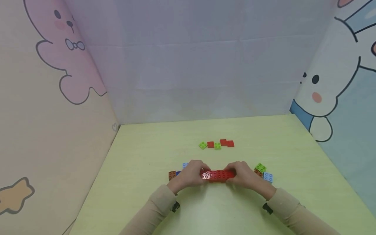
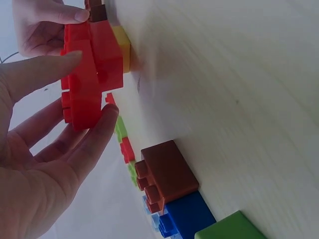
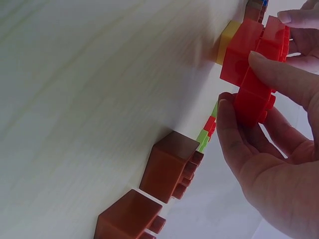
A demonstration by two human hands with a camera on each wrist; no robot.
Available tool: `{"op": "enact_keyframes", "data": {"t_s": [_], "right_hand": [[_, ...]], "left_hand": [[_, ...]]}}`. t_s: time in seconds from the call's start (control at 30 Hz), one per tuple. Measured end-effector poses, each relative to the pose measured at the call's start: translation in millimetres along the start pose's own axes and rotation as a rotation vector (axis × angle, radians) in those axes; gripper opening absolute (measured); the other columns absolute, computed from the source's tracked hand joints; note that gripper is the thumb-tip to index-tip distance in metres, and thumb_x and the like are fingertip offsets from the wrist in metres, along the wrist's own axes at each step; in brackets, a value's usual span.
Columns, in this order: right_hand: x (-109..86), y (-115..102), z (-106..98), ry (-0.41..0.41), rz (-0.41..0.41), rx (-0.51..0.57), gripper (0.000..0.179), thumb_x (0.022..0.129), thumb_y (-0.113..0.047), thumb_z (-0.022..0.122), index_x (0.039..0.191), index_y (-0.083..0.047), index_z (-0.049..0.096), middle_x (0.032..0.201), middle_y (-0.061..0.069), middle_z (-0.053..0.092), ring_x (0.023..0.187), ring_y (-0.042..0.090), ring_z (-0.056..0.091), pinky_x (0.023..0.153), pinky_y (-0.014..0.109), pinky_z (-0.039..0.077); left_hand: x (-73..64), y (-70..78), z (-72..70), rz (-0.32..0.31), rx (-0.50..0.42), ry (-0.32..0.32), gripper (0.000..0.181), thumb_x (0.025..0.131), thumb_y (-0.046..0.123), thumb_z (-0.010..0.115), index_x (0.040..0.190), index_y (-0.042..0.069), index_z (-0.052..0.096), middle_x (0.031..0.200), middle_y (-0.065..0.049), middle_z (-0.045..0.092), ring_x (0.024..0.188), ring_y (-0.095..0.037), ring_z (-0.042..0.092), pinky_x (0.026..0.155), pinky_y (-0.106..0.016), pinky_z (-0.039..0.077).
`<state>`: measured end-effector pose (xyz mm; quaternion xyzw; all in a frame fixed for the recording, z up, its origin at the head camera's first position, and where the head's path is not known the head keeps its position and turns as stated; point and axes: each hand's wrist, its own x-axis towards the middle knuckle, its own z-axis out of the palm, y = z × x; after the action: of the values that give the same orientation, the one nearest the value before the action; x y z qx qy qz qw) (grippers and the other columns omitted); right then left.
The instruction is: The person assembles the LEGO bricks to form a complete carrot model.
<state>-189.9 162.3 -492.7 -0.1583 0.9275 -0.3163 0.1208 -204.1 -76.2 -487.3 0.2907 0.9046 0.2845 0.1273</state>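
Both hands hold a long row of red toy bricks (image 1: pixel 218 175) at the middle of the table. The left hand (image 1: pixel 195 172) grips its left end, thumb on the near side and fingers behind and under. At the right end, the right hand (image 1: pixel 241 174) pinches it the same way. Beneath the top layer (image 2: pixel 82 92) is a larger red brick (image 2: pixel 109 57), with a yellow brick (image 2: pixel 122 48) under that. In the right wrist view the yellow brick (image 3: pixel 228 42) sits lowest, close to the table.
Left of the hands lie a brown brick (image 2: pixel 169 172), a dark blue brick (image 2: pixel 192 214) and a green brick (image 2: pixel 232 229). Brown bricks (image 3: pixel 167 167), a lime brick (image 1: pixel 260 167) and a light blue brick (image 1: pixel 268 177) stand right. Flat red plates (image 1: pixel 210 144) and lime plates (image 1: pixel 203 145) lie behind.
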Motion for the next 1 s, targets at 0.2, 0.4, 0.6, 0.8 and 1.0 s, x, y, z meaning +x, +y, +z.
{"op": "enact_keyframes", "data": {"t_s": [0.2,0.4,0.6,0.8,1.0], "right_hand": [[0.0,0.0,-0.4,-0.005,-0.002,0.002,0.027,0.073,-0.013,0.084,0.097,-0.015,0.072,0.089,-0.008,0.062,0.082,0.014,0.051,0.074,0.035,0.044],[-0.3,0.1,-1.4,-0.010,-0.022,0.005,0.027,0.073,-0.012,0.083,0.098,-0.014,0.072,0.089,-0.008,0.063,0.082,0.014,0.052,0.074,0.036,0.044],[0.0,-0.4,-2.0,-0.010,-0.023,-0.005,0.028,0.073,-0.012,0.083,0.099,-0.013,0.072,0.090,-0.008,0.063,0.082,0.013,0.052,0.075,0.035,0.044],[0.1,-2.7,-1.6,-0.010,-0.010,-0.004,0.029,0.073,-0.013,0.083,0.099,-0.013,0.072,0.090,-0.008,0.062,0.082,0.014,0.052,0.075,0.035,0.044],[-0.2,-2.2,-1.7,-0.005,0.001,-0.003,0.029,0.073,-0.013,0.084,0.099,-0.014,0.072,0.090,-0.008,0.062,0.083,0.014,0.051,0.075,0.035,0.045]], "left_hand": [[0.0,1.2,3.3,-0.003,-0.011,0.013,0.029,0.082,0.026,0.077,0.106,0.012,0.073,0.091,0.012,0.062,0.083,-0.007,0.051,0.069,-0.024,0.042],[2.5,0.4,4.2,-0.020,-0.041,-0.006,0.029,0.081,0.024,0.077,0.107,0.012,0.073,0.086,0.013,0.061,0.078,-0.006,0.051,0.067,-0.024,0.042],[5.4,-0.2,3.4,-0.041,-0.051,-0.024,0.028,0.081,0.023,0.077,0.107,0.013,0.074,0.085,0.014,0.060,0.077,-0.006,0.049,0.065,-0.024,0.040],[5.0,0.2,1.1,-0.031,-0.045,-0.047,0.028,0.083,0.022,0.076,0.108,0.012,0.074,0.086,0.013,0.059,0.077,-0.007,0.049,0.065,-0.024,0.041],[6.5,-0.1,0.7,-0.006,-0.021,-0.072,0.028,0.085,0.021,0.074,0.110,0.011,0.073,0.088,0.012,0.060,0.077,-0.007,0.050,0.065,-0.022,0.041]]}}
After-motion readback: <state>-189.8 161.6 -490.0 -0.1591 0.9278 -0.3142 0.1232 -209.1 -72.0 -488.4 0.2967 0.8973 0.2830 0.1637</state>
